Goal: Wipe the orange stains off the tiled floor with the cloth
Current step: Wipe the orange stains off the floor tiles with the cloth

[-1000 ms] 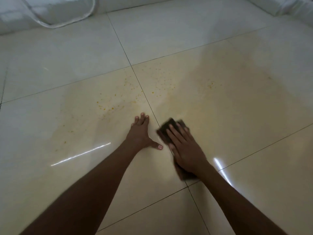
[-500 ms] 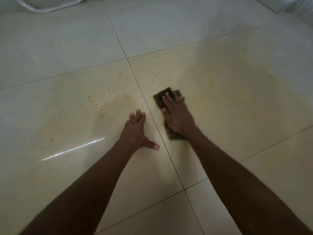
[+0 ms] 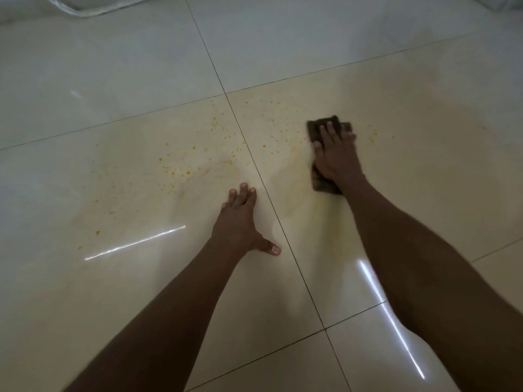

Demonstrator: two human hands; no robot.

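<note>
Brown cloth (image 3: pixel 325 127) flat beneath right hand (image 3: pixel 335 157) fingers (image 3: pixel 329 131), orange stains (image 3: pixel 198 162) leftward

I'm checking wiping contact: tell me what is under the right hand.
The dark cloth lies flat beneath the right hand, on the tiled floor. Any stains under the cloth are hidden.

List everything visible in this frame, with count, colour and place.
tiled floor: one, glossy cream tiles with dark grout lines, fills the view
orange stains: many small specks, orange, scattered both sides of the central grout line, a few right of the cloth
cloth: one, dark brown, flat on the floor under the right hand
white object: one, white, top left edge, unclear what it is
left hand: one, flat on the floor, empty
right hand: one, pressing on the cloth
</note>
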